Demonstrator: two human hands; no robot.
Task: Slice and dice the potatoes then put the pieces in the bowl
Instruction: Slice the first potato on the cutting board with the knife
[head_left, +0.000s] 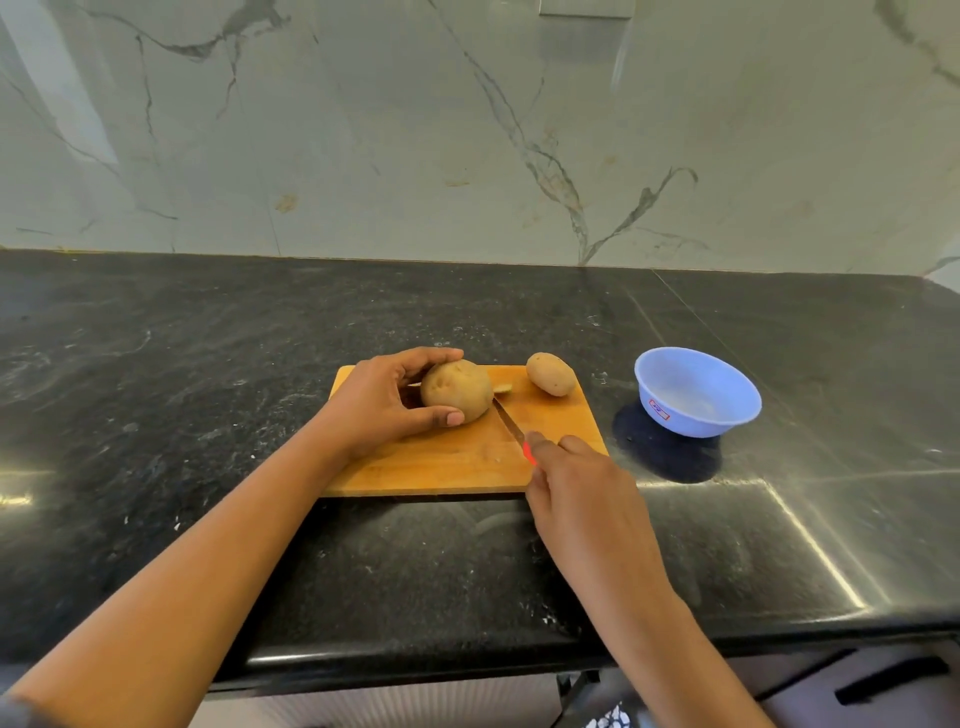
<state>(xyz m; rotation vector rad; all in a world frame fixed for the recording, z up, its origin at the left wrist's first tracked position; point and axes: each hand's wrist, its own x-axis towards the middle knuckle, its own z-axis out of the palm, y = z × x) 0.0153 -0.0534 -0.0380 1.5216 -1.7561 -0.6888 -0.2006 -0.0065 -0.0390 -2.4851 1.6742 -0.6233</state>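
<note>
potato (456, 389) lay with long axis nine-to-three, left hand (379, 405) grasping its nine o'clock end; right hand (576, 483) clutched the knife (508, 422), blade at its three o'clock end.

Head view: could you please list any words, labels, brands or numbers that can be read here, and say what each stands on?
A small red-and-white sticker on the side of the round light-blue plastic bowl: too small and blurred to read.
No other text shows.
</note>
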